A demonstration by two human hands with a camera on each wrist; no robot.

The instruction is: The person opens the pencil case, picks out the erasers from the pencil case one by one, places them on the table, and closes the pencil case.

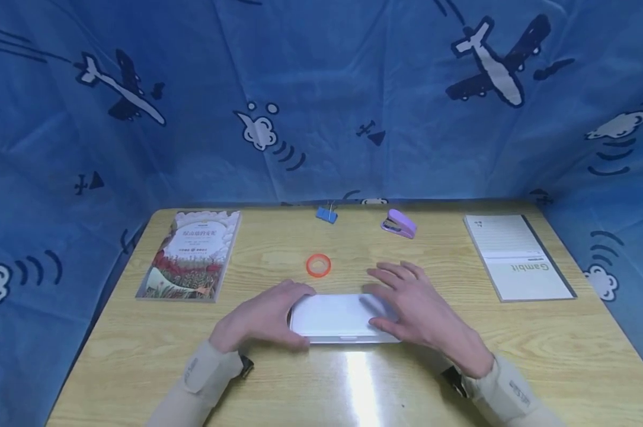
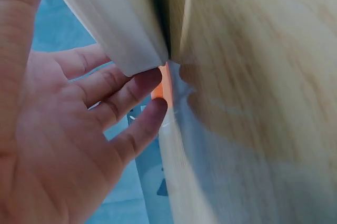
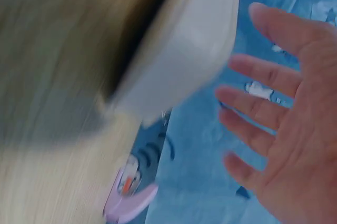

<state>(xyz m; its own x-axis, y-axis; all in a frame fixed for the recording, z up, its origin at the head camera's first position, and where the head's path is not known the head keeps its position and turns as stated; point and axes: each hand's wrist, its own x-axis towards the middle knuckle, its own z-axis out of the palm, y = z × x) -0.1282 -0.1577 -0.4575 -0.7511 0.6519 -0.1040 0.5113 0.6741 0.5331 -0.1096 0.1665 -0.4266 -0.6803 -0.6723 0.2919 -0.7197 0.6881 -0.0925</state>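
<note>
A flat white box [image 1: 334,319] with rounded corners and a small catch on its near side lies on the table. My left hand [image 1: 268,314] holds its left end, thumb on the near side and fingers at the far side. The left wrist view shows the fingers of that hand [image 2: 68,113] against a corner of the box [image 2: 118,23]. Over the box's right end is my right hand [image 1: 414,305], its fingers spread. In the right wrist view this hand [image 3: 295,103] stands apart from the box [image 3: 181,50], with nothing in its grasp.
Beyond the box lies an orange-red tape roll [image 1: 318,265]. Farther back are a blue binder clip [image 1: 327,214] and a purple stapler [image 1: 400,224]. A book with an illustrated cover [image 1: 190,255] lies at left, a white book [image 1: 518,258] at right. Blue cloth [image 1: 321,154] hangs around the table.
</note>
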